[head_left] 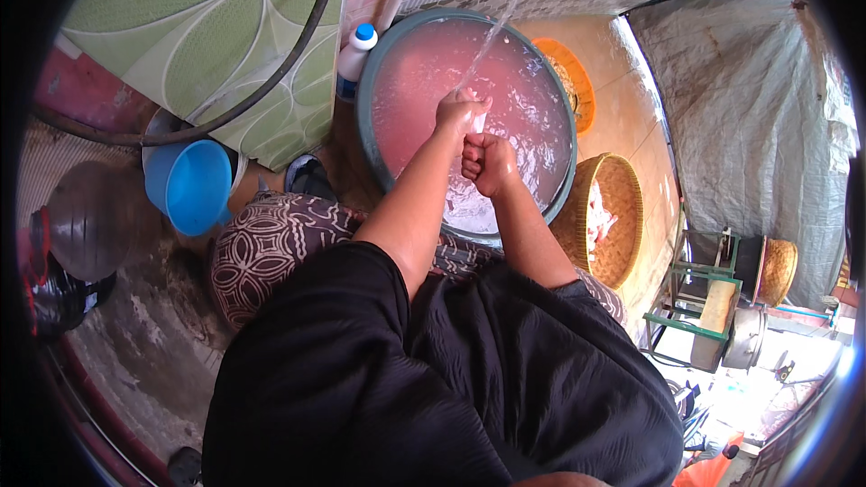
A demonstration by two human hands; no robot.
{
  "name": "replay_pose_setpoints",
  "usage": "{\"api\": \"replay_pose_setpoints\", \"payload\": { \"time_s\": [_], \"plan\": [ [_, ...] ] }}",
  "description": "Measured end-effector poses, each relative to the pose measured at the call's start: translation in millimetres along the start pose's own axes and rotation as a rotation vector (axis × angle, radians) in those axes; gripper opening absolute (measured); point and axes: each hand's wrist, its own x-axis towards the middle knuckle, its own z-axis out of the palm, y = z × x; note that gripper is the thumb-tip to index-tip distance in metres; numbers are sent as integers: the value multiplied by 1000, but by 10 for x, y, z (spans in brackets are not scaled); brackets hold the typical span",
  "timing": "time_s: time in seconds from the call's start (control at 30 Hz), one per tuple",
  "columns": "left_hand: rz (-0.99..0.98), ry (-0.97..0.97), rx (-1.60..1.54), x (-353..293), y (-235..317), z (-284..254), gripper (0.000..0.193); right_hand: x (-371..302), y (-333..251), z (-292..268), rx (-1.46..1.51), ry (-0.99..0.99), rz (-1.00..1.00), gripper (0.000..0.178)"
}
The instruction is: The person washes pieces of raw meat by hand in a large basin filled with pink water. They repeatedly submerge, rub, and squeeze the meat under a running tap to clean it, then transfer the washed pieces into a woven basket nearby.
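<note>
My left hand (462, 112) and my right hand (489, 163) are close together above a large grey-green tub (365, 117). Pinkish, rippling water (419, 72) fills the tub. A thin stream of water (492, 36) falls from above onto my left hand. Between my hands is a small, pale, wet piece (479, 120); its kind is hidden by my fingers. My left hand is closed around its upper part. Curled into a fist, my right hand grips at its lower end.
Right of the tub stands a woven basket (629, 239) with pale pink pieces (598, 224). Behind it lies an orange colander (585, 90). A white bottle with a blue cap (354, 58) and a blue bucket (197, 189) stand left. A dark hose (302, 41) hangs along the tiled wall.
</note>
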Motion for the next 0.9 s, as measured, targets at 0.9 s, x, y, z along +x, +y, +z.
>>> {"api": "replay_pose_setpoints", "payload": {
  "time_s": [0.9],
  "plan": [
    [3,311,-90,333,160,-327,16,-306,1,-252,308,-467,109,16]
  ]
}}
